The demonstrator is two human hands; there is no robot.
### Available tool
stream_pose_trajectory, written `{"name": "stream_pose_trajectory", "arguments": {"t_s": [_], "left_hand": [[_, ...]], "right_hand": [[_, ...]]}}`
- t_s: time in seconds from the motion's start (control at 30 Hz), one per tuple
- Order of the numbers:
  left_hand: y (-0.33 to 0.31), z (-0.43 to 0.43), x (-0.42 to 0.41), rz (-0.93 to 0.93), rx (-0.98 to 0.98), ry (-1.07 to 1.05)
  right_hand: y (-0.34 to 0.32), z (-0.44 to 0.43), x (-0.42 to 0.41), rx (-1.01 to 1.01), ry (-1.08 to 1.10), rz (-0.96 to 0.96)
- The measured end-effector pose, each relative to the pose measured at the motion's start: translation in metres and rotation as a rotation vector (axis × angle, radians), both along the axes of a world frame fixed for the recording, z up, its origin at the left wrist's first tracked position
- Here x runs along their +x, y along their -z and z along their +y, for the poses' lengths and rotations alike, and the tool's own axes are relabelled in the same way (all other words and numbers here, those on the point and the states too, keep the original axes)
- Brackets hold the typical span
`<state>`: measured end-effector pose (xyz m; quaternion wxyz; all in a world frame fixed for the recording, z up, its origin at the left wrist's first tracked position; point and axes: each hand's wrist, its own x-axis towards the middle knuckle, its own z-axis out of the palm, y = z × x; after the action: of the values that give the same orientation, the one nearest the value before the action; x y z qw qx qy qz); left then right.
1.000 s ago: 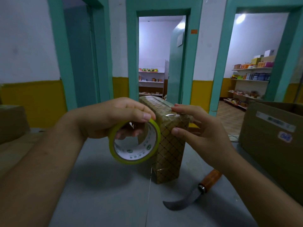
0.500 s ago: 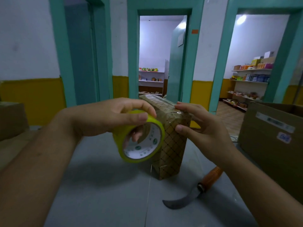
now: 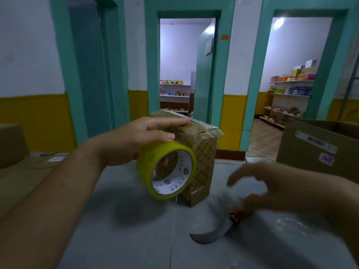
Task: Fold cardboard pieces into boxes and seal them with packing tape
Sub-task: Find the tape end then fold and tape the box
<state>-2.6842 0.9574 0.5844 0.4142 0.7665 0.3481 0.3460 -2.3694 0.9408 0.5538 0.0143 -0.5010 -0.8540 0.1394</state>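
Progress looks well along for one box only. The patterned box (image 3: pixel 204 162) stands upright near the middle of the grey worktop (image 3: pixel 116 239), already folded, with clear tape glinting across its top and a loose lip of film at the top's right corner. I judge the strip is not yet cut from the roll, though any film between them is too faint to be sure. Cutting and pressing down are left, then any further pieces.

The left hand (image 3: pixel 132 140) holds the tape roll (image 3: pixel 147 167) against the box's left face, thumb on the yellow band, fingers through the core, forefinger stretched along the box top. The right hand (image 3: pixel 272 183), blurred, hovers low with fingers spread, gripping nothing.

A large carton (image 3: pixel 310 148) fills the worktop's far right corner and crowds that side. Flat cardboard (image 3: pixel 19 177), probably stock left to fold, lies along the left edge with a brown box (image 3: pixel 11 144) behind it. The knife (image 3: pixel 219 228) lies right of the middle, curved blade toward the near edge, orange handle partly under the right hand; whether they touch I cannot tell. Nothing blocks that reach.
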Motion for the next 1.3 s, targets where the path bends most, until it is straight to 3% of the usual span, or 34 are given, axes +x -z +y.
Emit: {"name": "stream_pose_trajectory", "arguments": {"t_s": [0.07, 0.2, 0.33, 0.43, 0.53, 0.6, 0.83, 1.3], "left_hand": [[0.002, -0.001, 0.003, -0.008, -0.019, 0.008], [0.006, -0.001, 0.009, -0.025, -0.047, 0.015], [0.008, 0.001, 0.011, -0.059, -0.032, 0.018], [0.011, 0.003, 0.011, -0.096, -0.057, 0.046], [0.013, 0.005, 0.011, -0.101, -0.051, 0.057], [0.014, 0.005, 0.012, -0.099, -0.051, 0.059], [0.016, 0.011, 0.01, -0.085, -0.019, 0.003], [0.013, 0.013, 0.012, -0.143, -0.042, -0.027]], "right_hand": [[0.012, -0.009, -0.001, -0.181, -0.026, -0.125], [0.042, -0.004, 0.0, 0.007, -0.031, -0.043], [0.043, -0.014, 0.007, 0.005, -0.011, 0.034], [0.025, -0.045, 0.022, 0.018, -0.059, 0.233], [0.002, -0.084, 0.029, 0.138, 0.025, 0.597], [-0.008, -0.096, 0.02, 0.25, 0.076, 0.683], [-0.047, -0.084, -0.042, 0.381, 0.128, 0.487], [-0.056, -0.064, -0.083, 0.287, 0.292, 0.324]]}}
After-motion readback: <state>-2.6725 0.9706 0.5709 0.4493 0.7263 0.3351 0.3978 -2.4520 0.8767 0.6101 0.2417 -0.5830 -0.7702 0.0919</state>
